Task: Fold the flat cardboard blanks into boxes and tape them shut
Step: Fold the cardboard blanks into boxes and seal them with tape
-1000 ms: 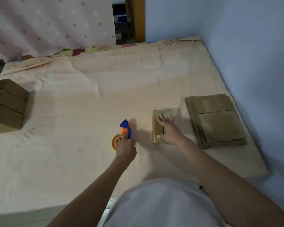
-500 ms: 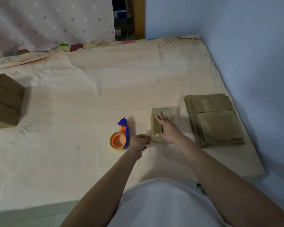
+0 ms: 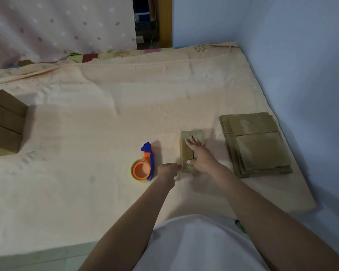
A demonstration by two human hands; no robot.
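Small brown cardboard box (image 3: 186,151), flaps pinned under flat right hand (image 3: 201,156), likely for taping. Left hand (image 3: 167,169) touching its near corner, grip unclear.

Folded cardboard box (image 3: 186,153), small, on the bed sheet (image 3: 86,133): one.
Stack of flat cardboard blanks (image 3: 256,145): one stack; the number of sheets in it cannot be told, though several edges show.
Finished boxes (image 3: 5,122) piled at the left edge: at least three, partly cut off by the frame.
Tape dispenser (image 3: 144,163), blue handle with orange core: one, holding one roll of tape.
Hands: two, a left hand (image 3: 167,170) and a right hand (image 3: 201,156).
Dotted curtain (image 3: 57,26): one.
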